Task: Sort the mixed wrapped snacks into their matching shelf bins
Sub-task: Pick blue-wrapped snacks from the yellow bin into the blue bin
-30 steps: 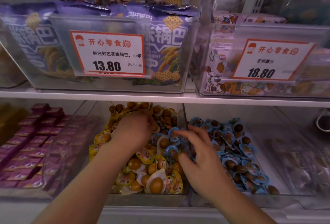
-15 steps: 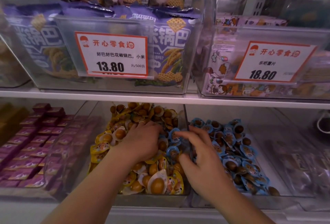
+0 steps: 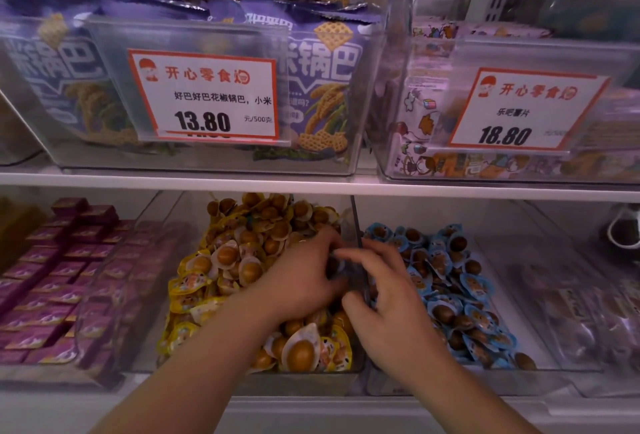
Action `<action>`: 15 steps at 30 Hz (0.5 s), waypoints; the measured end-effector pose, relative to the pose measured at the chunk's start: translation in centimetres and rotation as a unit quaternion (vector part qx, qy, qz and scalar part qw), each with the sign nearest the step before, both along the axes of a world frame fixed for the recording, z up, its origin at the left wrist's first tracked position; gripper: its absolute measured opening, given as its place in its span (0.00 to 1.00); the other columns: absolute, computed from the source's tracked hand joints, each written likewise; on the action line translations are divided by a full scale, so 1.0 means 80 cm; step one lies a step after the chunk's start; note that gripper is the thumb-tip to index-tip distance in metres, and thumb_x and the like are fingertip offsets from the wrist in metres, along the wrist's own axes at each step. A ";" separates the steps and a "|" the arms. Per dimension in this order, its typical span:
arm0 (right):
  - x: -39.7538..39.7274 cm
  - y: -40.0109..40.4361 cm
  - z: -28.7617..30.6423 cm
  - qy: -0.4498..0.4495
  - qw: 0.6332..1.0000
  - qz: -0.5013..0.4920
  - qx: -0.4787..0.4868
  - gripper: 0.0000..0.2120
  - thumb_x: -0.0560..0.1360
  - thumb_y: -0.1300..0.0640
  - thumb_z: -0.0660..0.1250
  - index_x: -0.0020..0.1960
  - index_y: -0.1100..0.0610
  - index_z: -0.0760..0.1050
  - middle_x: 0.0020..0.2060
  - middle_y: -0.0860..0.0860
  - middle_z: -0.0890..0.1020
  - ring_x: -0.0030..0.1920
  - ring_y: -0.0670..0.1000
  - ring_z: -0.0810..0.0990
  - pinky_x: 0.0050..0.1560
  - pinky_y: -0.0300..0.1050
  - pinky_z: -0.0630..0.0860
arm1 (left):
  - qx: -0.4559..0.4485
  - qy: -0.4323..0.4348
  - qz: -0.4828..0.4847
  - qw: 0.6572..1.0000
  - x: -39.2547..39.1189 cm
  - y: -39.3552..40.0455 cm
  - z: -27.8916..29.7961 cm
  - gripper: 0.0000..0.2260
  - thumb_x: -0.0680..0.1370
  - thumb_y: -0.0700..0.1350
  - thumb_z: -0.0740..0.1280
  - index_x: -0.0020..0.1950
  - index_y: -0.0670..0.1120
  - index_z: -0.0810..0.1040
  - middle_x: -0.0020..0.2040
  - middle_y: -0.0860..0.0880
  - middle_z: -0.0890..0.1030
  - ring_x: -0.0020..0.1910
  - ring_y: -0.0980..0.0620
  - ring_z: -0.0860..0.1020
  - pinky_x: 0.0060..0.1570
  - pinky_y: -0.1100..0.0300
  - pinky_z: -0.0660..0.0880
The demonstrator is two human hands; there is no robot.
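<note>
Both forearms reach up from the bottom edge and meet over the lower shelf. The left hand [image 3: 304, 281] lies knuckles-up on the yellow snacks [image 3: 225, 260], fingers curled down into the pile near the divider [image 3: 356, 225]; whether they pinch a piece I cannot tell, since the fingertips are buried. The right hand [image 3: 388, 291] sits just beside it, touching or nearly so, fingers bent and reaching left across the divider, thumb low toward the yellow bin [image 3: 242, 381]. Its fingertips are blurred against the left hand, so its hold is also unclear.

Two hands, three lower bins in clear view. The yellow snacks, too many to count, heap under and left of the left hand. The blue snacks [image 3: 460, 281], likewise uncountable, lie in the blue bin [image 3: 519, 378] just right of the right hand, the nearest ones touching its edge. Well left of both hands, purple packets [image 3: 45, 281] fill a third bin in rows.

Beyond the hands, above the shelf edge [image 3: 173, 179], stand two clear upper bins, each with one price tag: the 13.80 tag [image 3: 204, 97] before purple bags [image 3: 322, 80], up and left of the grip, and the 18.80 tag [image 3: 519, 111] up and right.
</note>
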State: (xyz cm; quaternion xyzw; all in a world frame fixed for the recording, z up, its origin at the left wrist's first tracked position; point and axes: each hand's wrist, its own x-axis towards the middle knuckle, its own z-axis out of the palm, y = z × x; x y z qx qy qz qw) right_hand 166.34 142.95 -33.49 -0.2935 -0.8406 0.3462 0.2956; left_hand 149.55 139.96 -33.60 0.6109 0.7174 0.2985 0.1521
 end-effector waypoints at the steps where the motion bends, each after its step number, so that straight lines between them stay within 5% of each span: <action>1: 0.000 0.000 0.001 0.003 1.000 -0.001 -0.001 0.22 0.75 0.60 0.66 0.65 0.41 0.74 0.68 0.41 0.66 0.64 0.34 0.67 0.60 0.20 0.60 | -0.056 -0.042 -0.036 0.997 0.003 -0.001 0.003 0.24 0.69 0.57 0.68 0.64 0.54 0.69 0.56 0.55 0.78 0.54 0.56 0.78 0.53 0.60 0.77; 4: 0.001 -0.001 0.003 0.006 1.000 -0.001 0.000 0.22 0.74 0.61 0.67 0.64 0.42 0.75 0.67 0.41 0.66 0.65 0.36 0.67 0.60 0.20 0.60 | -0.149 -0.098 -0.064 0.982 0.000 0.001 0.015 0.36 0.67 0.61 0.68 0.73 0.57 0.62 0.66 0.55 0.75 0.64 0.55 0.74 0.66 0.55 0.72; 8: 0.001 -0.001 0.005 -0.005 1.000 0.000 -0.005 0.22 0.73 0.57 0.66 0.63 0.39 0.74 0.67 0.41 0.66 0.64 0.35 0.66 0.59 0.18 0.58 | -0.247 -0.027 -0.089 0.964 -0.008 0.001 0.023 0.26 0.68 0.52 0.73 0.66 0.57 0.72 0.57 0.53 0.80 0.55 0.52 0.79 0.58 0.51 0.78; 11: 0.001 0.000 0.004 -0.004 1.000 -0.003 -0.009 0.21 0.73 0.56 0.65 0.63 0.40 0.75 0.67 0.41 0.66 0.64 0.35 0.66 0.59 0.19 0.59 | -0.233 -0.003 -0.081 0.969 -0.009 0.001 0.020 0.16 0.69 0.48 0.74 0.54 0.57 0.76 0.50 0.51 0.81 0.49 0.50 0.81 0.52 0.50 0.81; 15: 0.000 -0.001 0.003 0.000 1.000 0.001 -0.011 0.21 0.73 0.54 0.64 0.64 0.39 0.74 0.67 0.40 0.65 0.62 0.25 0.63 0.57 0.17 0.59 | -0.157 0.083 -0.051 0.983 -0.007 -0.004 0.015 0.14 0.71 0.53 0.74 0.55 0.57 0.76 0.54 0.54 0.77 0.53 0.52 0.78 0.54 0.52 0.78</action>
